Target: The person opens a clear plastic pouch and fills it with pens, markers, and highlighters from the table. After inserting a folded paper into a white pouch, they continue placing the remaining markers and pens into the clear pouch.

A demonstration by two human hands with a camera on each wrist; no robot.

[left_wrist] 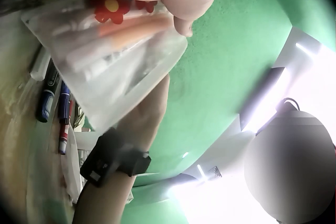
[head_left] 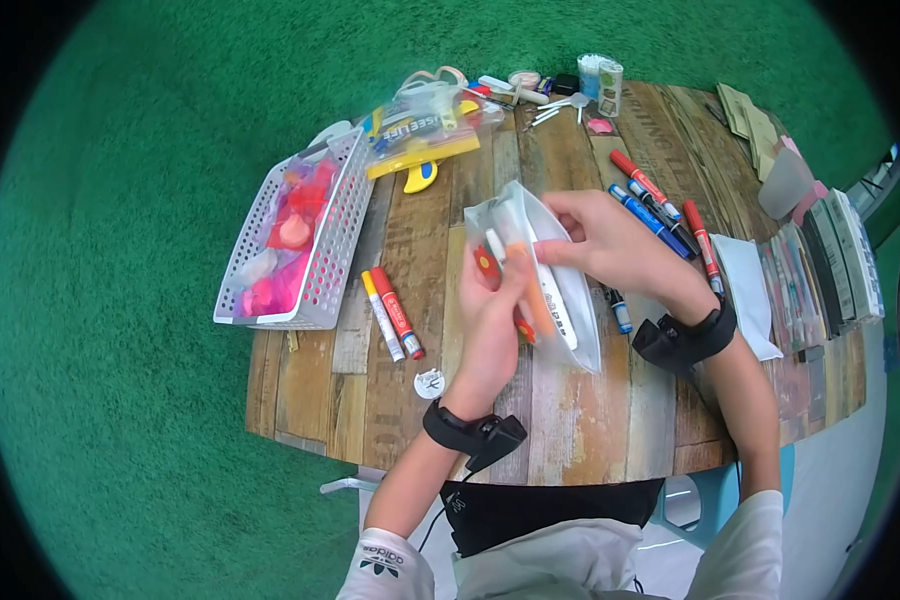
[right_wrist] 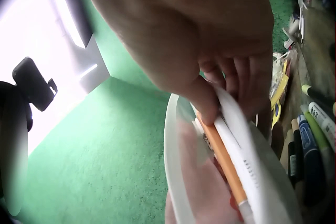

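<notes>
Pouch (head_left: 560, 290), clear plastic, white zip edge, red flower print, is held up over the middle of the wooden table (head_left: 610, 420). Left hand (head_left: 495, 320) grips it from below, fingers curled round the lower end. Right hand (head_left: 610, 245) pinches the upper edge at the open mouth, thumb and fingers closed on the plastic and on an orange marker (right_wrist: 226, 163) inside. Pouch contents: one orange marker, at least one white one beside it; rest blurred, count unclear.

White basket (head_left: 335, 250) sits left on the table, holding pink and red items. Books (head_left: 830, 270) stand in a row at the right edge. White cloth (head_left: 755, 290) lies just beside the right wrist. Loose markers: two (head_left: 390, 312), yellow and red, lying side by side left of the pouch; about five more, red, blue and black (head_left: 660, 210), behind the right hand. One small round white tag (head_left: 429, 383) lies near the left wrist.
</notes>
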